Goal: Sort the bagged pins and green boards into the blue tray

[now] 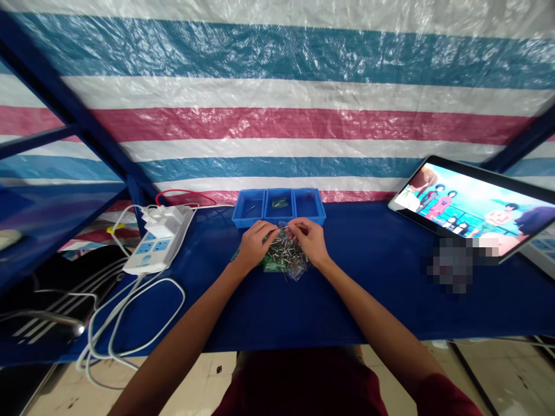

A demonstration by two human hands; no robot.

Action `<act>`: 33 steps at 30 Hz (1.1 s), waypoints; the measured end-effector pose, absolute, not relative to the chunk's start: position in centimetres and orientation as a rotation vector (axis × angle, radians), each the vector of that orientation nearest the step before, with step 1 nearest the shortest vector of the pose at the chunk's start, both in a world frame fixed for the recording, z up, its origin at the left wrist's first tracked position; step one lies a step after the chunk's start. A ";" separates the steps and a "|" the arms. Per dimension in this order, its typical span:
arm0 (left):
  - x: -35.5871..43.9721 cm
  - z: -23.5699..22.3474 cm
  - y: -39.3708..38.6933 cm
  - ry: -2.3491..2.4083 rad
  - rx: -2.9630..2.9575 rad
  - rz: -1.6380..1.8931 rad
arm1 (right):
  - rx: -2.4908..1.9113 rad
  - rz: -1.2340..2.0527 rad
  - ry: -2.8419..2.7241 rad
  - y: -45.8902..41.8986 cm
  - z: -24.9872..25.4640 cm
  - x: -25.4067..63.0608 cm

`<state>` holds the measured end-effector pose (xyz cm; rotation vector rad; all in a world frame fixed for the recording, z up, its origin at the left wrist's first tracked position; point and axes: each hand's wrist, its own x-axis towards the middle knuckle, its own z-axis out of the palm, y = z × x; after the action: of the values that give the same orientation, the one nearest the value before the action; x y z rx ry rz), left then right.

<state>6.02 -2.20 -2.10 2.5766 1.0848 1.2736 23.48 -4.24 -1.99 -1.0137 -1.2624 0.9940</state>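
My left hand [256, 244] and my right hand [309, 239] face each other over a pile of small metal pins or screws [284, 253]. Thumb and fingers of each hand are pinched together. A bit of clear plastic shows between the fingertips, but what each hand grips is too small to make out. Green pieces [274, 266] lie under and around the metal pile, and a clear plastic bag [297, 269] is beside it near my right wrist. Just beyond my fingers stands a blue three-compartment tray [265, 203]; a thin metal piece is in its left compartment and small greenish packets are in the middle one.
A white power strip [151, 248] with plugged-in adapters and looped white cables [180, 289] lies on the left of the blue tabletop [303, 318]. At the right a tablet [472, 202] leans, playing a cartoon. A striped plastic sheet [277, 124] hangs behind.
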 end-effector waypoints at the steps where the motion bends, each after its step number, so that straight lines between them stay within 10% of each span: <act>1: 6.0 -2.1 -2.2 1.109 2.561 1.277 | -1.023 0.974 -1.294 -4.2 -2.1 23.5; 33: 6.0 -1.7 -1.5 1.125 2.495 1.237 | -1.112 0.549 -1.715 -4.5 -2.1 23.7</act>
<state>6.03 -1.53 -1.71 2.4950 1.1250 1.2369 23.70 -4.46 -2.13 -1.1124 -1.7153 0.5488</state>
